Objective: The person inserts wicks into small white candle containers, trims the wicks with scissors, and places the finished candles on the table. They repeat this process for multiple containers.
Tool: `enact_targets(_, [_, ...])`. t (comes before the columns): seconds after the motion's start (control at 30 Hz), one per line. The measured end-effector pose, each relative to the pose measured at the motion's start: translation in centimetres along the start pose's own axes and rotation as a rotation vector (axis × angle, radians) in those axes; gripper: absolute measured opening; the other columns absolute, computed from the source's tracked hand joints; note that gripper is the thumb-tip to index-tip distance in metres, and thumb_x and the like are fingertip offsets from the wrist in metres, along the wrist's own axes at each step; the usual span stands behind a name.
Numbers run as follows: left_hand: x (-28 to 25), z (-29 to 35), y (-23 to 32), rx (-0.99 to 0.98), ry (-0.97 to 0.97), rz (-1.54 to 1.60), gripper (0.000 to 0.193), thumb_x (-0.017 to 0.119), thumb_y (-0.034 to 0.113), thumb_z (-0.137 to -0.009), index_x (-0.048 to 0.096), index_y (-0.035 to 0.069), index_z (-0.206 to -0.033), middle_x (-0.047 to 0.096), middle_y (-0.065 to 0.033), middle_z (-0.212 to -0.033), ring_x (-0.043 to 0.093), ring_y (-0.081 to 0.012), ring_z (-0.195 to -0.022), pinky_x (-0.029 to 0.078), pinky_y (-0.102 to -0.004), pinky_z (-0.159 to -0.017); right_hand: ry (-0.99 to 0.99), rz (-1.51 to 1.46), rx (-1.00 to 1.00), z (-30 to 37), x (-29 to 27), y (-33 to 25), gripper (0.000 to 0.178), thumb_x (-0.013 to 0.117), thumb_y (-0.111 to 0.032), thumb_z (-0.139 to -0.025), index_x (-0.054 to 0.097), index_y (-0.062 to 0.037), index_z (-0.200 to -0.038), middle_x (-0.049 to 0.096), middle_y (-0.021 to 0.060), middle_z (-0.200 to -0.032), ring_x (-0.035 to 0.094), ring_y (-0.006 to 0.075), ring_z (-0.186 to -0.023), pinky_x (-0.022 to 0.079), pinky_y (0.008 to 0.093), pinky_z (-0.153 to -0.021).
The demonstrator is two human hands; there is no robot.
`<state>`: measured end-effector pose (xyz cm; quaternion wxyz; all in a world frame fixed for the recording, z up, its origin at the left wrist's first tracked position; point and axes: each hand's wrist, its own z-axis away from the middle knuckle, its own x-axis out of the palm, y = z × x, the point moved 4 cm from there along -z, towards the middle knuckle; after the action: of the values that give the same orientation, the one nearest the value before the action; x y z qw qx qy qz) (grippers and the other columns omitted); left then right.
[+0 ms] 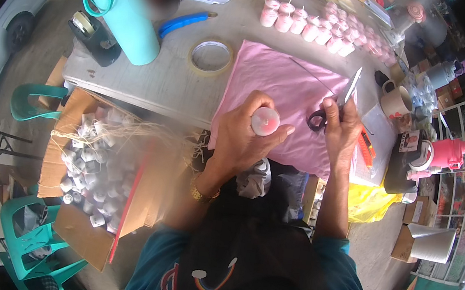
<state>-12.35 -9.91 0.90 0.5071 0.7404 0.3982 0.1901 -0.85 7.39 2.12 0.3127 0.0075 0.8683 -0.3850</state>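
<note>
My left hand is closed around a small pink-and-white candle, its round top turned up toward me. In my right hand is a pair of scissors with metal blades pointing up and away and a black handle loop beside my fingers. The scissors are apart from the candle. Both hands are above a pink cloth spread over the near edge of the table. A thin dark stick or wire lies across the cloth. An orange cutter knife rests just right of my right hand.
Several pink candles stand in rows at the back. A tape roll, blue-handled tool, teal tumbler and dark bottle occupy the left. Right are a mug and pink-topped flask. A cardboard box holds small white pieces.
</note>
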Motion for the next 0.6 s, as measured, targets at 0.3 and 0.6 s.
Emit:
enact_targets(0.3, [1.6,-0.4,0.0,0.165,0.086,-0.229,0.025,0.078,0.008,-0.07,0.057,0.004,-0.082,0.062,-0.0079,-0.076,0.061,-0.0203,-0.065,0.051,-0.0294,-0.067,-0.115,-0.269,0.146,1.2,-1.6,-0.5,0.023,0.054,-0.025,-0.098,0.059,-0.0022,-0.098,0.063,0.0039,-0.069,0.057,0.0085,-0.06,0.045,0.0227,-0.053])
enact_targets(0.6, [4.2,-1.1,-0.1,0.324,0.013,-0.315,0.026,0.077,0.012,-0.064,0.058,0.006,-0.08,0.061,-0.0105,-0.071,0.061,-0.0325,-0.068,0.049,-0.0452,-0.092,0.048,0.001,-0.458,1.9,-2.1,-8.5,0.018,0.049,-0.018,-0.099,0.056,-0.0029,-0.094,0.062,0.0061,-0.072,0.056,0.01,-0.057,0.044,0.0224,-0.053])
